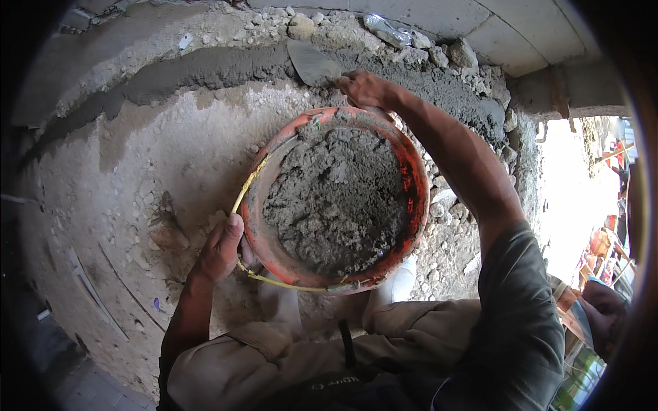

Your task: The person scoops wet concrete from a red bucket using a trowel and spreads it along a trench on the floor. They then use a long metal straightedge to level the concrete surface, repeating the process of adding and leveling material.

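Note:
A round orange-red bucket (419, 179) is in front of my legs, holding wet grey mortar (336, 198). My left hand (225, 248) is closed around the bucket's yellow handle (249, 181) at the left side of the rim. Beyond the bucket's far rim, my right hand (369, 89) grips a trowel (313, 65) by its handle, which the fingers mostly hide. The trowel's flat blade points left and lies over a long strip of wet mortar (212, 67) on the ground.
Stones (463, 53) and a crumpled clear plastic piece (386, 31) lie along the far wall (439, 15). Rubble (445, 236) covers the ground right of the bucket. A larger stone (169, 238) sits to the left. Part of a person (604, 312) shows at the right edge.

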A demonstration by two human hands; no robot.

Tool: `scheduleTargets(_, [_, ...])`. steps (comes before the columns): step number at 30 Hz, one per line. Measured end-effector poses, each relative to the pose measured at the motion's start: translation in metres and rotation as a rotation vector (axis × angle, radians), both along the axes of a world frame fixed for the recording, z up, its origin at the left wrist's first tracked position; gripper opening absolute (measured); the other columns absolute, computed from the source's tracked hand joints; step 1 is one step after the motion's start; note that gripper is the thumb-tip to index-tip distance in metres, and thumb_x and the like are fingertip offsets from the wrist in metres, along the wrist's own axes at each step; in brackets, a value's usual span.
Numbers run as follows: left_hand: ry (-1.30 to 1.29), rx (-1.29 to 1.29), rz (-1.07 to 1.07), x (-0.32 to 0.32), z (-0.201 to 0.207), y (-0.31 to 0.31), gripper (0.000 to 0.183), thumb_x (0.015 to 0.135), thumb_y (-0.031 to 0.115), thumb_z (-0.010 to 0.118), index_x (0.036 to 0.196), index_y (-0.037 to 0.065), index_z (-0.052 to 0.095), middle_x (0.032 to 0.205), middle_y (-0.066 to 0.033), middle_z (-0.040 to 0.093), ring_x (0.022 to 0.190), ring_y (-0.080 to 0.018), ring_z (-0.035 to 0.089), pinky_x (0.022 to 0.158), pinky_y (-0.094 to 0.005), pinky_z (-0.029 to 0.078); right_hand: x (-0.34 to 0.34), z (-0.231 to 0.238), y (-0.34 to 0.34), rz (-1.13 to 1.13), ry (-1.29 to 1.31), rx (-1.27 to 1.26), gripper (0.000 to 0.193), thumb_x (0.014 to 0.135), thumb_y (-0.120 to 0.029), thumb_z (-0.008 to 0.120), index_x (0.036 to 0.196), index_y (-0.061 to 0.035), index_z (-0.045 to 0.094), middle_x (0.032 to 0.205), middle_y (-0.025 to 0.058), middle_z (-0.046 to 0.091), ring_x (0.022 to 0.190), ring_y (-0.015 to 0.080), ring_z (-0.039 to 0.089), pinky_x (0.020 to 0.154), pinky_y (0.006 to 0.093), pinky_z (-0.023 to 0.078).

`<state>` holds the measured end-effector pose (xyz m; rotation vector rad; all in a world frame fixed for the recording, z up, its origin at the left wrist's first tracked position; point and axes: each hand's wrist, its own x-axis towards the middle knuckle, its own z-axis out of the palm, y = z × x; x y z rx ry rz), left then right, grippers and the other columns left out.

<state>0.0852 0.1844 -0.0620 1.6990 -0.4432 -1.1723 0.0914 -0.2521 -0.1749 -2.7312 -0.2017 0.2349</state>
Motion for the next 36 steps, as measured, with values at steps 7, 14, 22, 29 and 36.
scheduleTargets(7, [0.007, -0.001, 0.017, 0.005, 0.004, 0.005, 0.065, 0.097, 0.057, 0.030, 0.068, 0.004, 0.055, 0.053, -0.0042, 0.051, 0.050, -0.0133, 0.051, 0.050, -0.0271, 0.041, -0.053, 0.042, -0.012, -0.481, 0.196, 0.113, 0.035, 0.100, -0.033, 0.036, 0.096, -0.0025, 0.053, 0.069, 0.0102, 0.057, 0.050, 0.0203, 0.054, 0.046, 0.0374, 0.049])
scheduleTargets(14, [0.013, -0.048, -0.021, 0.011, 0.003, -0.004, 0.052, 0.097, 0.051, 0.038, 0.093, 0.002, 0.055, 0.067, -0.0045, 0.057, 0.060, -0.0121, 0.053, 0.057, -0.0262, 0.042, -0.228, 0.048, -0.083, -1.126, 0.191, 0.042, 0.041, 0.096, -0.036, 0.039, 0.108, -0.0002, 0.055, 0.089, 0.0260, 0.063, 0.084, 0.0393, 0.063, 0.080, 0.0473, 0.047])
scheduleTargets(22, [-0.115, 0.225, -0.183, 0.012, 0.045, -0.014, 0.052, 0.098, 0.047, 0.037, 0.104, -0.002, 0.050, 0.076, -0.0113, 0.061, 0.071, -0.0260, 0.061, 0.064, -0.0390, 0.047, -0.284, 0.227, -0.006, -0.954, 0.409, 0.355, 0.037, 0.088, -0.036, 0.057, 0.103, -0.0029, 0.051, 0.067, 0.0042, 0.050, 0.059, 0.0148, 0.044, 0.057, 0.0344, 0.038])
scheduleTargets(29, [-0.270, 0.628, -0.194, -0.010, 0.142, 0.041, 0.046, 0.095, 0.043, 0.044, 0.110, 0.000, 0.051, 0.103, -0.0257, 0.062, 0.098, -0.0452, 0.057, 0.081, -0.0487, 0.046, -0.190, 0.244, 0.150, -0.528, 0.815, -0.090, 0.023, 0.088, -0.011, 0.049, 0.110, -0.0049, 0.053, 0.097, 0.0193, 0.066, 0.092, 0.0327, 0.067, 0.077, 0.0414, 0.055])
scheduleTargets(36, [0.052, 0.494, 0.218, -0.087, 0.264, 0.112, 0.041, 0.095, 0.039, 0.048, 0.101, -0.001, 0.055, 0.080, -0.0196, 0.064, 0.075, -0.0350, 0.065, 0.070, -0.0408, 0.050, -0.167, 0.229, 0.216, -0.579, 0.707, -0.162, 0.044, 0.086, -0.024, 0.056, 0.127, -0.0082, 0.048, 0.118, 0.0227, 0.056, 0.110, 0.0386, 0.057, 0.091, 0.0500, 0.045])
